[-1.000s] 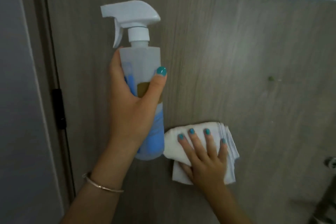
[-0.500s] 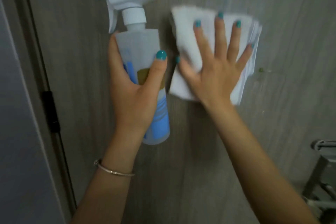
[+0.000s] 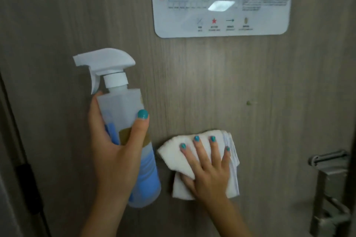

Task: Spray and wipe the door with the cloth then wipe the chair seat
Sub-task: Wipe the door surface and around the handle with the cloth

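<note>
Curled round the middle of a translucent plastic spray bottle (image 3: 128, 140), the left hand (image 3: 115, 156) holds it upright in front of the grey-brown wood-grain door (image 3: 192, 86), thumb with a teal-painted nail laid across the bottle's front over a gold band on its label, the other fingers hidden behind it. Blue liquid fills the bottle's lower part, and its white trigger head (image 3: 105, 63) sits on top with the nozzle pointing left, the trigger hanging just above the hand's index-finger side. Just to the right of the bottle's base, the right hand (image 3: 210, 171) lies flat with its fingers straight and slightly spread, pressing a folded white cloth (image 3: 200, 163) against the door; the fingertips reach almost to the cloth's upper edge, and the thumb is tucked under a fold at the lower left. The cloth's stacked layers show along its right edge, and its left corner sits close to the bottle, though I cannot tell if they touch. Above both hands, a white laminated notice with rounded corners (image 3: 223, 2) is fixed to the door, its print too blurred to read and a patch of glare near its middle. A small greenish spot (image 3: 248, 103) marks the door to the right of the hands, and further right at the lower edge a grey metal handle fitting (image 3: 331, 175) stands out. Down the left side runs the door's edge with a dark hinge (image 3: 28, 188)
</note>
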